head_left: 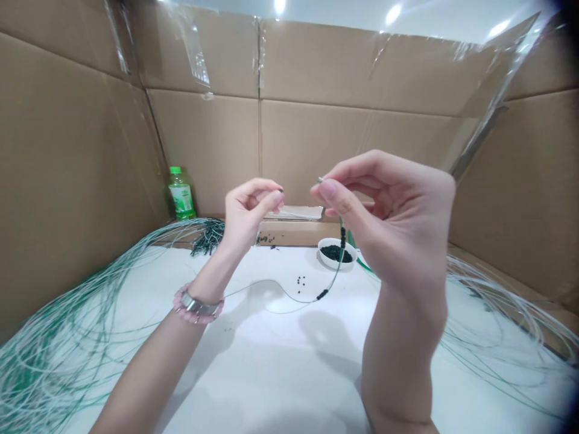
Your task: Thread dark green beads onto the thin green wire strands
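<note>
My left hand (pixel 253 208) is raised above the table, thumb and forefinger pinching a tiny black bead (pixel 281 191). Across a small gap, my right hand (pixel 384 205) pinches the end of a thin green-and-white cord (pixel 320 179). Below the right fingers the cord hangs down, carrying black beads (pixel 342 237) in a short row and another group of black beads (pixel 322 294) lower down. From there it runs left over the white table. A white bowl (pixel 324 261) full of small black beads stands behind the cord. Several loose beads (pixel 301 283) lie nearby.
Bundles of green and white cords (pixel 67 319) cover the left side, with dark ends (pixel 208 236) at the back. More cords (pixel 511 295) lie at right. A green-capped bottle (pixel 181 196) stands back left. Cardboard walls (pixel 203 132) enclose the white table (pixel 271 374).
</note>
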The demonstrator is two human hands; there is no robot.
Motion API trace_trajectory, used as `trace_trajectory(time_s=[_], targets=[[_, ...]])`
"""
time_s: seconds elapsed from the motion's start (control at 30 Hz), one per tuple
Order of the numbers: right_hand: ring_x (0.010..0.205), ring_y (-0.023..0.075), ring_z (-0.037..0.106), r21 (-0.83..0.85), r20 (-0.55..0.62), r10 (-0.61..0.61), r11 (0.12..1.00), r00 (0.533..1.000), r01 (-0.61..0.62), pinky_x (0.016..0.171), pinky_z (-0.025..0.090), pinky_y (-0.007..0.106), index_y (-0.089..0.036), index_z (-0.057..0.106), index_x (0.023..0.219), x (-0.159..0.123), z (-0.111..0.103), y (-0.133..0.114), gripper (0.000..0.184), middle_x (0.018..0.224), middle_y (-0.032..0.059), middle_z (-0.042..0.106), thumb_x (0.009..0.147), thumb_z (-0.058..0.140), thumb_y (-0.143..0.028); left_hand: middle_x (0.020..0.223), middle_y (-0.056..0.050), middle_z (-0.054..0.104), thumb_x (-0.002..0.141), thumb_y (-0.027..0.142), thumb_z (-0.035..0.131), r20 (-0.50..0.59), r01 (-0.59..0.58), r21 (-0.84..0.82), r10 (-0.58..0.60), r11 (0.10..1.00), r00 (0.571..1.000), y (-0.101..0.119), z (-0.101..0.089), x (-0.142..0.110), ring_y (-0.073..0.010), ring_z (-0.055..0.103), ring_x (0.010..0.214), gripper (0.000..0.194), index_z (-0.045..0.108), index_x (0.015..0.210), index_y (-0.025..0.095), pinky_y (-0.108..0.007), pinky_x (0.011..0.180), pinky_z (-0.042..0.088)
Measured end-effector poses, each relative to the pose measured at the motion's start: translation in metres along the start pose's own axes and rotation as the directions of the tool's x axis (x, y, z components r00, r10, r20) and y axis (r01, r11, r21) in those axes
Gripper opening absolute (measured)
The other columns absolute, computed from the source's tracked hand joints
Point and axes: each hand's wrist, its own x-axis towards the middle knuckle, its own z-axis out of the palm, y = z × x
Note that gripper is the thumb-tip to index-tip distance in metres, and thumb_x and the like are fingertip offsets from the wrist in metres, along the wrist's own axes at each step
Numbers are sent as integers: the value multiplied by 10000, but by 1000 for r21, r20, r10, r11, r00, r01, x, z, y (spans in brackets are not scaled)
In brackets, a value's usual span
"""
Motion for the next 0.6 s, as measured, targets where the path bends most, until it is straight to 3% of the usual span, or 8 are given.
trace_trajectory(time_s=[0.07,0.2,0.6], targets=[[768,107,664,-9,-11,-43,999,999,43,563,567,177,-182,629,746,-3,5,0,84,776,-21,674,797,624,-115,616,38,611,702,271,741,-86,-109,-133,98,985,991,21,3,2,-40,546,513,114,668,740,192,-149,507,467],[839,111,674,16,23,-86,996,996,86,659,599,188,-183,603,765,-7,15,1,108,923,0,694,800,599,-81,674,36,625,731,259,722,-40,-147,-162,142,976,989,42,10,-4,-33,571,538,73,682,758,203,-142,529,503],[795,114,670,26,60,-101,995,993,99,644,615,205,-188,638,796,-7,13,-2,123,865,-9,691,787,609,-68,707,34,630,760,255,693,27,-174,-151,180,973,983,53,14,-10,-40,605,582,57,670,779,205,-137,550,528]])
